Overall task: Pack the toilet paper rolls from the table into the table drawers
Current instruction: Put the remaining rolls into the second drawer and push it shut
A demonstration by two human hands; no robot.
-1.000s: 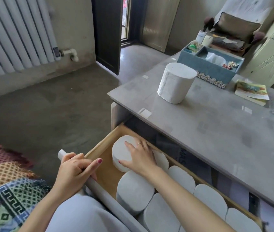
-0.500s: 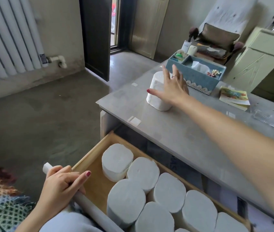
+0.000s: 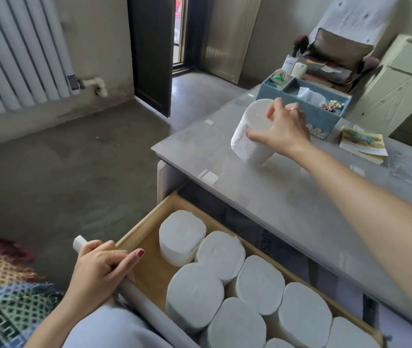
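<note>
So the toilet paper roll (image 3: 251,133) sits right of centre in the upper half of the frame, tilted on the grey table (image 3: 287,197), with the right hand (image 3: 284,129) wrapped round it: thumb on the near side, fingers (image 3: 274,106) curled over the top edge. Looks tipped toward the table's left edge, bottom either just touching the surface or barely off it, can't really tell.

Lower middle, the wooden drawer (image 3: 139,232) is pulled open and already full of packed rolls (image 3: 221,285) standing on end in two rows, touching each other. The left hand (image 3: 99,270) grips the drawer's white front edge (image 3: 79,242) at lower left, fingers curled over it.

Behind the held roll there's a blue organizer box (image 3: 325,119) with a tissue and small bits inside, and a colourful booklet (image 3: 363,144) to the right of it; the print is too small to read. Some dark lettering shows under the table, partly hidden, unreadable. Radiator (image 3: 16,54) in the upper left.
</note>
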